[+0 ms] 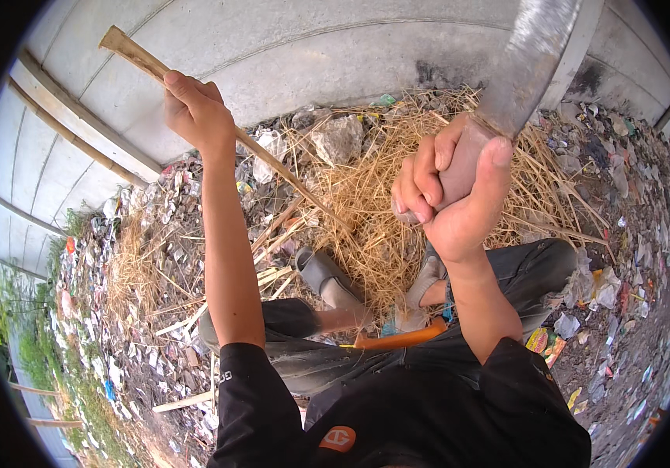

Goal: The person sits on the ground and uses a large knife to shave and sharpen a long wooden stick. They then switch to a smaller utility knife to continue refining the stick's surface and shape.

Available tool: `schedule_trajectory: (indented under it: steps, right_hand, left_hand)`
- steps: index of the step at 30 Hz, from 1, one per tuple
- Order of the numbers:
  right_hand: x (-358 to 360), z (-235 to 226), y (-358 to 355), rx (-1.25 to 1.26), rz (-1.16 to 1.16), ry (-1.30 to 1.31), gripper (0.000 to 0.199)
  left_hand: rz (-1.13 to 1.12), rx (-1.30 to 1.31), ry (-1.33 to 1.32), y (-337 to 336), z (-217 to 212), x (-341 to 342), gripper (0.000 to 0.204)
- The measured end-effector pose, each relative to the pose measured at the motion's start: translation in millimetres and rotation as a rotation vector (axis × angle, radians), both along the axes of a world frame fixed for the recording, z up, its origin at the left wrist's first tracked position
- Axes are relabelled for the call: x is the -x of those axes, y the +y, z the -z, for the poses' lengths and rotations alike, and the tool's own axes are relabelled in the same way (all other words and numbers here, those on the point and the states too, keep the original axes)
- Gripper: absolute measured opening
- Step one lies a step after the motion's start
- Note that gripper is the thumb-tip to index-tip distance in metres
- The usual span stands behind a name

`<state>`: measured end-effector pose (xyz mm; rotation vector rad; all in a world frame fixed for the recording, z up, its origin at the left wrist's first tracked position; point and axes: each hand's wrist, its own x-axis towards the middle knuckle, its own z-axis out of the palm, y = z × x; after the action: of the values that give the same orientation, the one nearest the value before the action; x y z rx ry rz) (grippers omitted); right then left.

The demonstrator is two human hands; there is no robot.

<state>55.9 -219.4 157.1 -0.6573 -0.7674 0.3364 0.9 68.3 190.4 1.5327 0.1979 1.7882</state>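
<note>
My left hand [200,117], raised at the upper left, is closed around a long bamboo strip [292,181]. One flat, wider end of the strip sticks out above my fist; the other slants down to the right toward a straw-like heap. At the upper right my right hand [471,214] grips the brown handle of a machete [534,66]. Its broad grey blade points up and is partly blurred, with the tip cut off by the picture's top edge. The blade and the bamboo strip are apart.
Thin shavings [382,195] cover the ground around my feet. Between my legs lies an orange elongated object [401,337]. A pale rock [338,140] stands by the concrete wall [311,54]. Scattered litter [608,327] spreads on both sides, and a bamboo pole [77,129] leans at the left.
</note>
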Motion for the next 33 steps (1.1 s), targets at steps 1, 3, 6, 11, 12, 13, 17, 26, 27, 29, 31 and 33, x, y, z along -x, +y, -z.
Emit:
schedule_trajectory:
  steps: [1, 3, 6, 11, 12, 13, 17, 26, 27, 29, 31, 33]
  right_hand:
    - [10, 19, 10, -0.056, 0.068, -0.026, 0.055]
    - [42, 104, 26, -0.038, 0.142, -0.018, 0.051]
    - [91, 267, 3, 0.761, -0.207, 0.477, 0.047]
    - [50, 250, -14, 1.052, -0.133, 0.755, 0.051]
    - [28, 233, -10, 0.989, -0.121, 0.684, 0.05]
    - [12, 212, -4, 0.943, -0.055, 0.614, 0.049]
    - [-4, 97, -2, 0.519, 0.053, 0.319, 0.043]
    - [102, 313, -9, 0.909, 0.228, -0.239, 0.047]
    - [105, 328, -21, 1.07, 0.087, -0.064, 0.051]
    - [107, 344, -32, 1.356, -0.189, 0.32, 0.058]
    - [74, 281, -26, 1.187, -0.297, 0.518, 0.056]
    - [46, 221, -13, 1.06, -0.247, 0.438, 0.054]
  left_hand:
    - [0.001, 0.002, -0.003, -2, 1, 0, 0.053]
    - [-0.018, 0.007, 0.006, -3, 0, -5, 0.054]
    - [-0.274, -0.047, 0.098, -6, -5, -6, 0.055]
    - [-0.058, 0.027, 0.027, 17, 11, 21, 0.053]
    - [-0.097, 0.014, 0.051, 19, 13, 28, 0.053]
    - [-0.133, -0.018, 0.051, 22, 7, 25, 0.053]
    - [-0.137, 0.047, 0.011, 13, 7, 24, 0.052]
    - [-0.01, 0.008, 0.028, -18, -6, -9, 0.05]
    - [0.001, 0.002, 0.027, -12, -3, -5, 0.05]
    - [0.033, -0.012, 0.027, -10, -2, -8, 0.05]
    - [0.045, 0.008, 0.014, -19, 2, -13, 0.05]
    - [0.071, 0.022, 0.0, -21, 4, -21, 0.049]
